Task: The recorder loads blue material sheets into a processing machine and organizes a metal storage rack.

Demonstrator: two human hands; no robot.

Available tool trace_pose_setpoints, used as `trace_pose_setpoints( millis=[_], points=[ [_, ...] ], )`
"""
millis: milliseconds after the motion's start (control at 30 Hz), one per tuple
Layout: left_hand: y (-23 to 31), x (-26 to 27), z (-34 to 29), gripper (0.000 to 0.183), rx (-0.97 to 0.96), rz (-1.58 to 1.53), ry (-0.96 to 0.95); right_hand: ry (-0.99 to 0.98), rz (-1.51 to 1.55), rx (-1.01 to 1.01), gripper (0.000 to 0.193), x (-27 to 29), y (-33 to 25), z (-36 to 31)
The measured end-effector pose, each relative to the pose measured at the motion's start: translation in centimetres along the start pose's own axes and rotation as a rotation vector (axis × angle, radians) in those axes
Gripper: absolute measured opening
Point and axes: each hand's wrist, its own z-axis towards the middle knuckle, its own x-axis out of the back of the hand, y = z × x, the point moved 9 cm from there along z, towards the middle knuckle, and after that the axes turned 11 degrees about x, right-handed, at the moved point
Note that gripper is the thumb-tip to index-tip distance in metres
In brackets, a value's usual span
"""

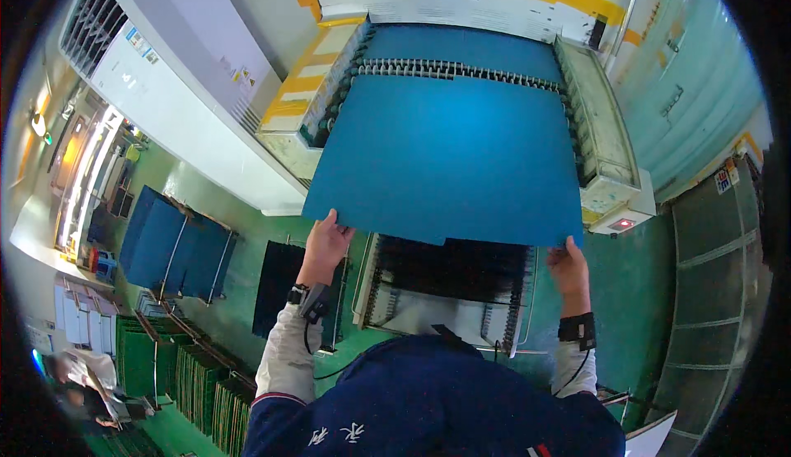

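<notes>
A large flat blue panel (453, 156) lies across the roller conveyor of a machine in front of me. My left hand (327, 247) grips its near left corner, thumb on top and the other fingers underneath. At the near right corner, my right hand (568, 267) pinches the edge in the same way. Beyond it, past a row of rollers (445, 67), a second blue panel (461, 45) lies partly under the machine's cover. Below the held panel stands a rack (449, 292) with dark slots, partly hidden by the panel and my body.
A tall white cabinet unit (185, 86) stands left of the conveyor. Blue panels on a rack (177, 243) and green boards (194, 383) stand at left. Another person (86, 383) is at the far lower left. Grey mesh racks (713, 309) line the right side.
</notes>
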Motion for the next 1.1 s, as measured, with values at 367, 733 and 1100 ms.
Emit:
trace_pose_setpoints(
  millis=[367,733,1100],
  points=[
    [1.9,0.7,4.7,0.014,0.007,0.001,0.027,0.056,0.035,0.031,0.016,-2.6,0.6,2.0],
    [2.7,-0.2,8.1,0.018,-0.003,0.042,0.003,0.004,0.035,0.045,0.018,-4.0,0.3,4.4],
    [2.7,-1.8,9.0,0.023,0.025,0.066,-0.010,-0.003,0.022,0.041,0.016,-4.1,-0.2,5.9]
  ],
)
